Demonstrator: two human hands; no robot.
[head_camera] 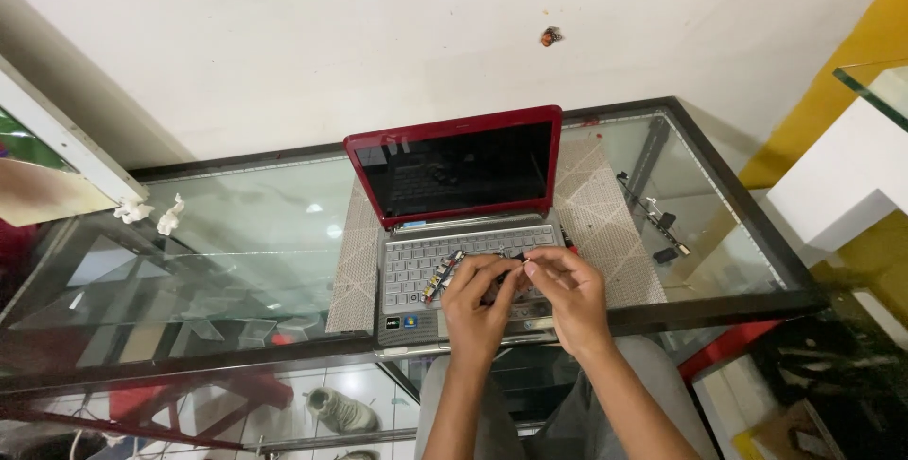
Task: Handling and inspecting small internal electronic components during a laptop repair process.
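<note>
An open laptop with a red lid, dark screen and silver keyboard sits on a woven mat on a glass table. My left hand and my right hand meet over the right part of the keyboard. Their fingertips pinch a small dark part between them. A narrow circuit strip with coloured bits lies slanted on the keys, just left of my left hand.
Small dark parts and a thin cable lie on the glass at the right. White crumpled scraps sit at the far left. A white block stands at the right edge. A shoe shows through the glass below.
</note>
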